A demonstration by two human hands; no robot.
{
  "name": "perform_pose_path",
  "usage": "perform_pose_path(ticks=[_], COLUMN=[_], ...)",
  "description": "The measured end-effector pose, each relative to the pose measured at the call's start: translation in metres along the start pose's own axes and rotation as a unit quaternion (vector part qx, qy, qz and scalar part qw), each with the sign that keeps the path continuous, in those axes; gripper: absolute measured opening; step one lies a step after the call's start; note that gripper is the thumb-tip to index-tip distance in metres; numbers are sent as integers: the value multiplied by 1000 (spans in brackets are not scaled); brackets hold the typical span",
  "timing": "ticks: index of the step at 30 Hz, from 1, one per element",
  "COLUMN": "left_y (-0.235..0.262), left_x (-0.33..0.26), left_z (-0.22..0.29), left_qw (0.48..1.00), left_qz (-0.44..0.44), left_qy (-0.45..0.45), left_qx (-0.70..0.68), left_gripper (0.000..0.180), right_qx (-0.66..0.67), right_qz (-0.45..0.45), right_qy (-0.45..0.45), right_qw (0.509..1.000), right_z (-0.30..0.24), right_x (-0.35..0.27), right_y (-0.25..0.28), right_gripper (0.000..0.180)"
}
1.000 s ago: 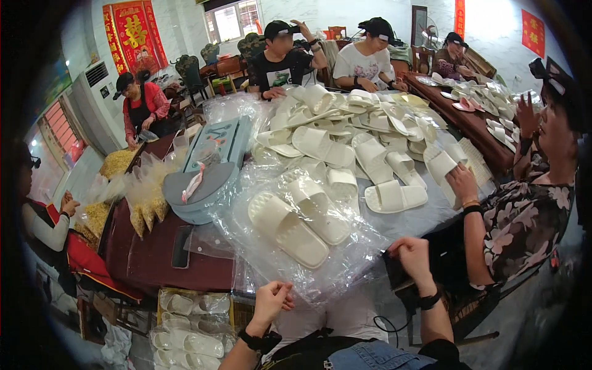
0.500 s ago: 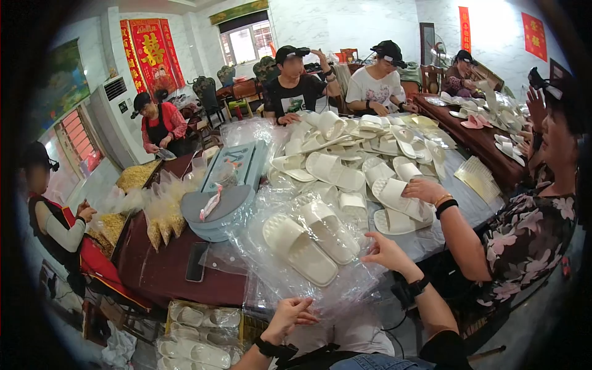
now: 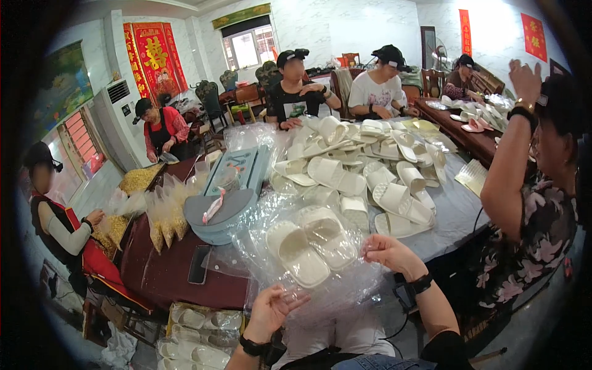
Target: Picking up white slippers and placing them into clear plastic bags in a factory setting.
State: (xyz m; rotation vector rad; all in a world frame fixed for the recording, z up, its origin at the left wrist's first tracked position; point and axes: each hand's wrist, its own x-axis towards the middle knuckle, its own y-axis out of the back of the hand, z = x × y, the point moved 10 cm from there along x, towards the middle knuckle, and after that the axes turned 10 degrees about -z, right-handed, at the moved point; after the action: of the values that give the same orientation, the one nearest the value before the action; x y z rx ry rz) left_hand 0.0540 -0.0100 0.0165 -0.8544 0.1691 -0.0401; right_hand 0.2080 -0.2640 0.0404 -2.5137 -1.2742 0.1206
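Note:
In front of me a pair of cream slide slippers (image 3: 306, 259) lies side by side in a clear plastic bag (image 3: 345, 290), at the near edge of the table. My left hand (image 3: 275, 308) is closed on the bag's near left edge, below the slippers' toe ends. The bag's right side is pinched between the thumb and fingers of my right hand (image 3: 391, 255). Clear film covers both slippers, and glare on it blurs its folds.
A heap of loose slippers (image 3: 338, 172) covers the table beyond. At the left stand a blue-grey machine (image 3: 225, 213), bags of yellow pieces (image 3: 165, 216) and a phone (image 3: 198, 264). A crate of bagged slippers (image 3: 197, 353) sits low left. Several co-workers surround the tables; one raises an arm (image 3: 512, 151).
My left hand has moved up and left to the bag's edge, and my right hand has closed on its side. The bagged slippers have shifted slightly. The right-hand co-worker's arm has lifted off the heap.

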Motion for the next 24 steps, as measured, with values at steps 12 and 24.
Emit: perform_pose_path(ticks=[12, 24], left_y=[-50, 66], left_x=[-9, -11], left_z=[58, 23], left_qw=[930, 888], left_qz=[-65, 206], left_qy=[-174, -82], left_qx=[317, 402], left_gripper=[17, 7], right_qx=[-442, -535], right_qz=[7, 211], right_qy=[111, 310], right_qw=[890, 757], right_z=[-65, -53], right_x=[-1, -10], right_y=[-52, -82], right_gripper=[57, 22])
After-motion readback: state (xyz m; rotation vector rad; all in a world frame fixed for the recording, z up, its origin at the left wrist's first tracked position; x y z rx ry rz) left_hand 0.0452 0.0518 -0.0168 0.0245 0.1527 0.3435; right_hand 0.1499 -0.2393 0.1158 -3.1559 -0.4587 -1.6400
